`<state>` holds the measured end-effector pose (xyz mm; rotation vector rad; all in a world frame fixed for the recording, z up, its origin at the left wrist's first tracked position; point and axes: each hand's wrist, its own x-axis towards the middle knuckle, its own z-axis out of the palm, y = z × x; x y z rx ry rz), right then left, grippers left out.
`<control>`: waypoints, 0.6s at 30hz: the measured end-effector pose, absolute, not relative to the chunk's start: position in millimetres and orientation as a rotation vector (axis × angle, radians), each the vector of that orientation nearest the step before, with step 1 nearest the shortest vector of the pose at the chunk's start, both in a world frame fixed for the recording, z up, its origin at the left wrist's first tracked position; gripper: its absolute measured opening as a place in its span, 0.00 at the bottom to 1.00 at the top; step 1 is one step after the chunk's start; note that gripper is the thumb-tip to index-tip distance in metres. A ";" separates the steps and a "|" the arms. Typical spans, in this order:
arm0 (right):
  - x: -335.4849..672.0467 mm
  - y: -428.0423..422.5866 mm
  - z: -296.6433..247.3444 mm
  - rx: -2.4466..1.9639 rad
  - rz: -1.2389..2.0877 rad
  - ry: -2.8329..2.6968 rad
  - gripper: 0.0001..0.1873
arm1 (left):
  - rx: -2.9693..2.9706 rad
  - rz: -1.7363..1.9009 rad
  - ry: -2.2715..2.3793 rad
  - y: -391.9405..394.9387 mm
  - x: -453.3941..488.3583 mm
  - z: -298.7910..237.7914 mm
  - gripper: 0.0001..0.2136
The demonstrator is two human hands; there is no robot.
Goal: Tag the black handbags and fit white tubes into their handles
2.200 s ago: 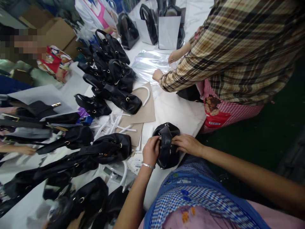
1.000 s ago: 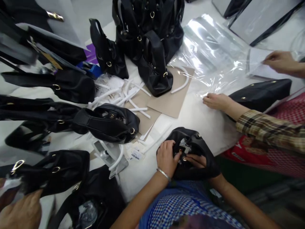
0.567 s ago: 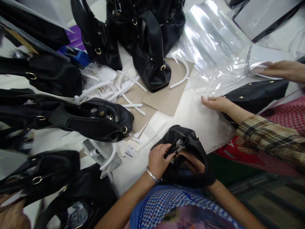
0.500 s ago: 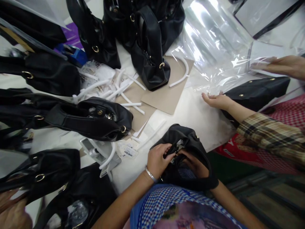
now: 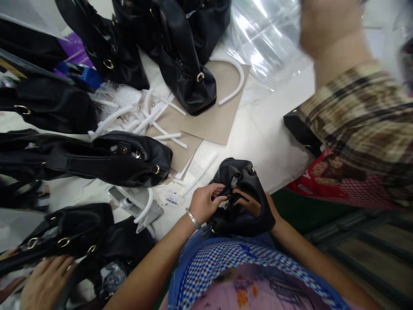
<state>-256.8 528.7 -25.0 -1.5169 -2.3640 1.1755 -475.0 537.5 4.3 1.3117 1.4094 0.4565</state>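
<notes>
A small black handbag (image 5: 238,167) stands at the table's front edge, against the blue checked apron. My left hand (image 5: 206,201), with a silver bracelet at the wrist, is closed on the rim of its opening, thumb and fingers pinching near a small gold fitting. Through the loop of the bag's handle (image 5: 266,211) my right hand (image 5: 249,203) shows, its fingers closed at the opposite side of the same opening. The handle hides part of that hand. Something pale and clear shows inside the opening.
Several black handbags (image 5: 138,165) crowd the left and back. White tubes (image 5: 153,118) lie on brown cardboard (image 5: 219,125), near tags (image 5: 171,196) and a phone-like device on a stand (image 5: 129,200). Co-workers' hands (image 5: 48,280) reach in at left, and a plaid sleeve (image 5: 361,116) at right. Clear plastic (image 5: 267,38) lies behind.
The view has shifted slightly. My hands keep their hold on the handbag. The right co-worker's arm has come up and nearer, off the clear plastic. The left co-worker's hand has moved further in.
</notes>
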 end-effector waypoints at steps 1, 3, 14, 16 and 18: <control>-258.4 529.2 -24.6 -1.532 1.180 -2.334 0.16 | 1.303 0.456 1.410 536.6 -474.6 4.0 0.12; -260.7 529.4 -24.2 -1.550 1.199 -2.274 0.14 | 1.283 0.468 1.410 534.0 -473.8 3.9 0.12; -270.3 527.1 -12.8 -1.537 1.169 -2.260 0.12 | 1.412 0.411 1.416 529.2 -476.8 11.9 0.14; -272.0 524.6 -13.3 -1.540 1.135 -2.207 0.13 | 1.343 0.471 1.455 527.5 -476.6 8.7 0.15; -271.5 520.8 -17.2 -1.553 1.117 -2.131 0.15 | 1.277 0.527 1.466 525.1 -476.3 5.6 0.15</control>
